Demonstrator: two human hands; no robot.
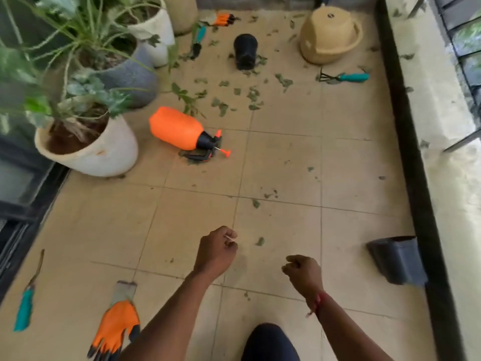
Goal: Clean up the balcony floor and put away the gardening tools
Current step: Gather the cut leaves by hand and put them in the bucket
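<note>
Standing at the near end of the floor (351,165), you have both hands out over bare tile. Your left hand (216,250) is curled, with a pale fleck at the fingertips; I cannot tell whether it pinches anything. Your right hand (303,272) hangs loosely curled and looks empty.

You seem to be at the gathering stage, with nothing put away yet. Start with what lies closest. An orange glove (115,329) sits by the near left corner, just beside your left forearm. A teal-handled tool (24,308) lies past it against the left edge. A black pot (398,259) is tipped on its side against the right edge, near your right hand.

Clear the tools before touching the leaves, so the cleaning meets no obstacles. The orange sprayer (177,131) lies on its side toward the left edge, beside a white plant pot (88,152). Lift it by the body, not the thin pump rod, and stand it upright in case it leaks.

Leaf scraps (223,108) are thickest beyond it, across the middle of the floor. Farther on, a teal hand rake (351,77) lies near the right edge in front of an upturned tan pot (329,35). A small black pot (245,50) lies left of that. At the far edge are a second glove (221,19) and a trowel (197,40); pair the gloves as you go.
</note>
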